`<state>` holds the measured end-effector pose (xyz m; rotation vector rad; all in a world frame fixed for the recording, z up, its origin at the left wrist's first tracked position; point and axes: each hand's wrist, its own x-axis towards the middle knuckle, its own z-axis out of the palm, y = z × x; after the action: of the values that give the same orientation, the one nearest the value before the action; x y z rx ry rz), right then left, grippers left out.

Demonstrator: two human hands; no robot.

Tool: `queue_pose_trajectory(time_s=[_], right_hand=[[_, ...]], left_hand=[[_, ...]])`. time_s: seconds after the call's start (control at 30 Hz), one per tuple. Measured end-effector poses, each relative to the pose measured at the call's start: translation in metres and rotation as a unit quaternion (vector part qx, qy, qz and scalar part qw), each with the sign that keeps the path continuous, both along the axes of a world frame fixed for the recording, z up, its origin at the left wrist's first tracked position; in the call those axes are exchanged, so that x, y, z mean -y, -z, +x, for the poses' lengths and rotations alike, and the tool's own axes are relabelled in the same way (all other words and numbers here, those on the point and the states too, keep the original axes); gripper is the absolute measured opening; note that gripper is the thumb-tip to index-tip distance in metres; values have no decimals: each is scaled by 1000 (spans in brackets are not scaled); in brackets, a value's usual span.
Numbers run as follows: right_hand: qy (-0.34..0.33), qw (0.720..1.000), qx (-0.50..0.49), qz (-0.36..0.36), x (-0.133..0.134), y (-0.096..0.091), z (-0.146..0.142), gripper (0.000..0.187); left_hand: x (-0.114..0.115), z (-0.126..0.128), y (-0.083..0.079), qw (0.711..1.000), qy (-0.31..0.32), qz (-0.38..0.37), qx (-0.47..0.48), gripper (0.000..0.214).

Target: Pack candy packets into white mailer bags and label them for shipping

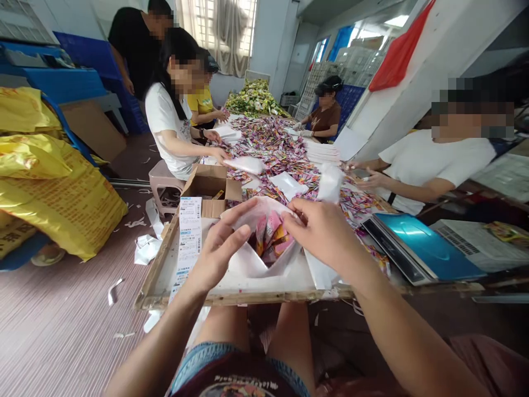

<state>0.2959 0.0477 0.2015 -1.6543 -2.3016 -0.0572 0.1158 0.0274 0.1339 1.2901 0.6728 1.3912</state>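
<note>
My left hand (217, 248) and my right hand (324, 231) hold open a white plastic mailer bag (258, 259) at the near end of a long table. Each hand pinches one side of the bag's mouth. Inside the bag lie several small colourful sachets (270, 234), pink, yellow and orange. The bag rests on the white table surface inside a wooden rim (231, 298). A strip of printed shipping labels (188, 242) lies just left of my left hand.
A heap of colourful sachets (276, 146) covers the table. An open cardboard box (210, 187) stands at the near left, a teal weighing scale (417, 248) at the right. Several people sit along both sides. Yellow sacks (45, 182) lie on the floor at left.
</note>
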Motion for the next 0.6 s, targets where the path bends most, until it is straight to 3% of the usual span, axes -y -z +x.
queue_pose_trajectory(time_s=[0.13, 0.2, 0.27, 0.33, 0.43, 0.5, 0.53, 0.6], right_hand=[[-15, 995, 44, -84, -25, 33, -2, 21], [6, 991, -39, -126, -36, 48, 3, 26], [48, 963, -199, -175, -44, 55, 9, 29], [80, 885, -394, -233, -47, 60, 12, 25], [85, 712, -657, -232, -35, 72, 7, 15], [86, 610, -765, -187, -9, 86, 0, 16], [97, 572, -795, -177, 8, 96, -3, 19], [133, 536, -808, -205, 48, 119, -7, 24]], left_hand=[[-15, 7, 30, 993, -72, -18, -94, 39], [-11, 4, 45, 990, -119, -22, -69, 40], [-2, 0, 54, 981, -191, -12, -27, 40], [11, -3, 60, 965, -261, -20, -3, 36], [33, -4, 71, 956, -276, -90, -24, 21], [47, -1, 82, 966, -199, -156, -46, 21], [54, 3, 88, 969, -138, -200, -42, 29], [67, 13, 99, 952, 3, -306, -3, 44]])
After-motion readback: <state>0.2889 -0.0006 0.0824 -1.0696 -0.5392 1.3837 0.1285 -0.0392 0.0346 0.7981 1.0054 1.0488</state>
